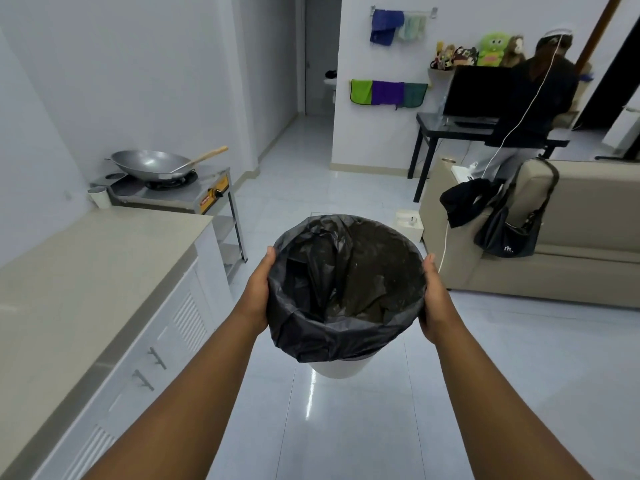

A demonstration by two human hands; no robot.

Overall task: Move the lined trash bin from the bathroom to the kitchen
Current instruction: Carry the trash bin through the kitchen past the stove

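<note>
Two bare forearms are seen nearest the lens, stretched forward. The bin [341,368] is held between the left hand [258,296] and the right hand [434,299], palms pressed on opposite sides of the rim; fingers are wrapped round the far sides, mostly hidden, thumbs visible on top. The bin is carried upright above the tiled floor [485,375], not touching it. A black liner [346,289] is folded over the rim; only the white lower wall is exposed under the fold. Liner contents cannot be told.

A beige desk [86,271] with white cabinet fronts is seen at left, close beside the left arm. Behind it, a wok [152,164] with a wooden handle is set on a gas burner [180,188] on a metal stand. At right, a beige sofa [571,244] is seen with a black bag [509,233] hung over its arm. A second person [533,105] is standing beyond it at a dark table, next to a monitor [478,90]. Coloured cloths [388,93] are hung on the far wall.
</note>
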